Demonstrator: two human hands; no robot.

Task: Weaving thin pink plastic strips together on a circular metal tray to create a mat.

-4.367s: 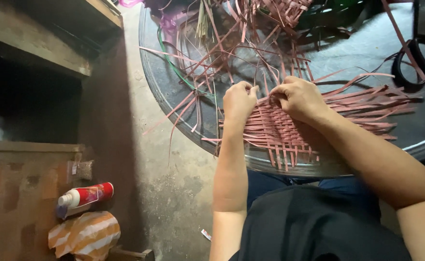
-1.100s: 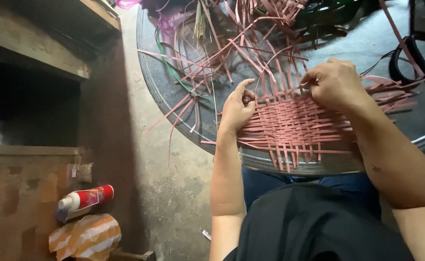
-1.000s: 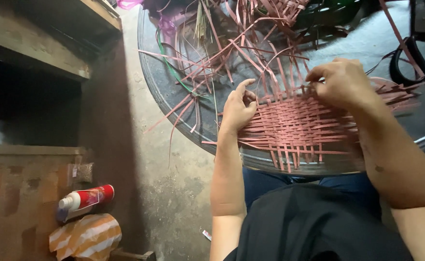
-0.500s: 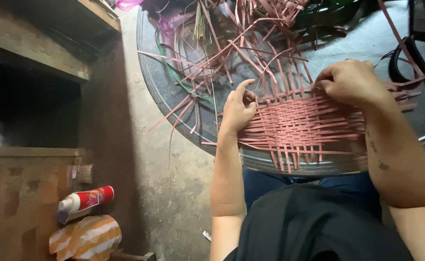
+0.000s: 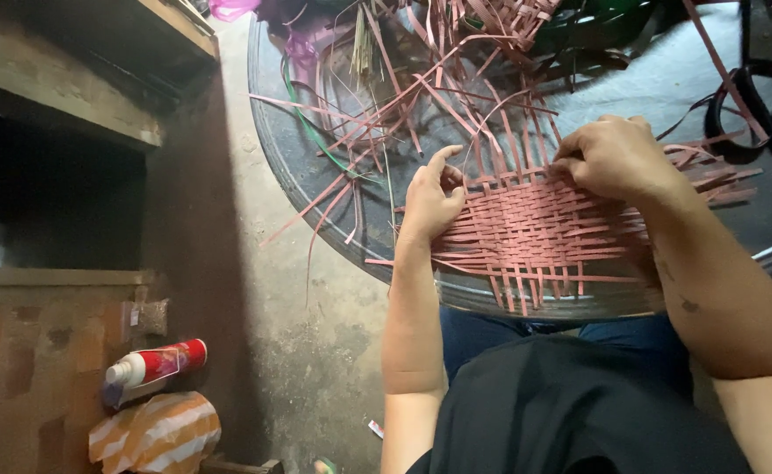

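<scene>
Woven mat (image 5: 539, 230) of reddish-pink strips lies flat on a round dark tray (image 5: 315, 189), at the near edge just above the person's lap. Both hands rest on it.

Left hand (image 5: 430, 197) sits on the mat's left edge, palm down, thumb raised and apart from the fingers, which curl down onto the weave (can't tell if they pinch a strip). Right hand (image 5: 614, 158) is at the mat's far right part, fingers bunched together and curled under, pressing on the strips there; whether a strip is pinched is hidden by the knuckles.

Loose strips (image 5: 421, 88) fan out from the mat's far and left sides and pile up across the tray, some hanging over the left rim. A green strand (image 5: 302, 123) curves among them (thin, partly buried). Black scissors (image 5: 754, 110) lie on the tray at far right, well apart from the hands.

Left of the tray: bare concrete floor (image 5: 272, 290), wooden shelf (image 5: 78, 96) above a brick wall (image 5: 26, 351). Red and white spray can (image 5: 149, 369) lies on its side low left, just above an orange and white striped bag (image 5: 153, 434).
</scene>
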